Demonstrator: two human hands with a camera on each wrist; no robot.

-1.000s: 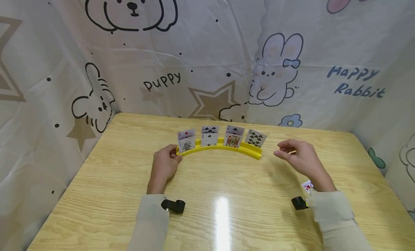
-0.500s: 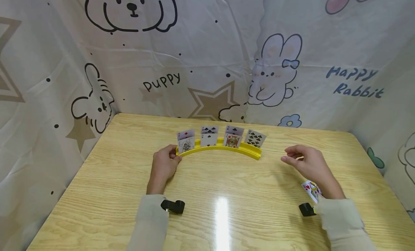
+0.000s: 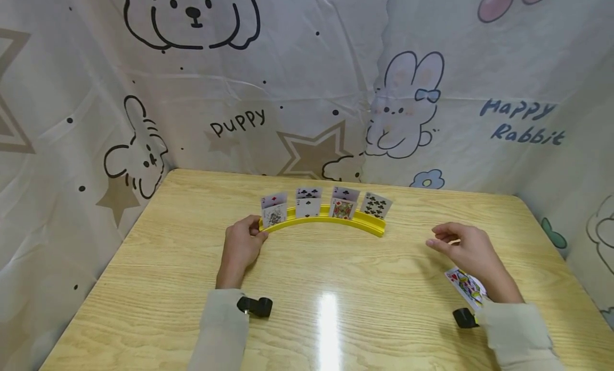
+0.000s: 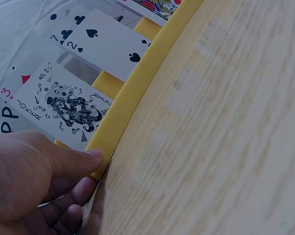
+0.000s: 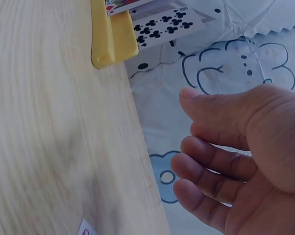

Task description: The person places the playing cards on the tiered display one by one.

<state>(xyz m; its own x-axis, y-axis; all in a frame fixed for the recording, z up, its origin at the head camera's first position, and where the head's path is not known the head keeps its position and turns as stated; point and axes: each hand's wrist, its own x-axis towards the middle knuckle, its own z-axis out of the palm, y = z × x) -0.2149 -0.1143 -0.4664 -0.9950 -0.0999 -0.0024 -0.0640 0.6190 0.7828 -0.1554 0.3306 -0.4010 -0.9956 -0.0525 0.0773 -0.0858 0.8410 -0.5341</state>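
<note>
A curved yellow card holder (image 3: 331, 220) stands on the table with several playing cards upright in it. My left hand (image 3: 241, 248) grips its left end, thumb on the front rail in the left wrist view. Beside that thumb stands a joker (image 4: 71, 105), with a three of diamonds (image 4: 26, 78) behind it. Farther along are a two of spades (image 4: 106, 41), a diamond face card (image 3: 342, 209) and, at the right end, a clubs card (image 3: 376, 204). My right hand (image 3: 470, 248), fingers loosely curled and holding nothing, hovers right of the holder. Below it lies a heart face card (image 3: 465, 287), partly hidden by the right wrist.
The wooden table (image 3: 307, 275) reaches back to a cloth backdrop (image 3: 230, 83) printed with cartoon animals, which also hangs at both sides. A black wrist camera (image 3: 259, 307) sits on the left cuff and another camera (image 3: 464, 317) on the right.
My right hand has drawn away from the holder, to the right and toward me, uncovering more of the heart face card. My left hand has kept its grip on the holder.
</note>
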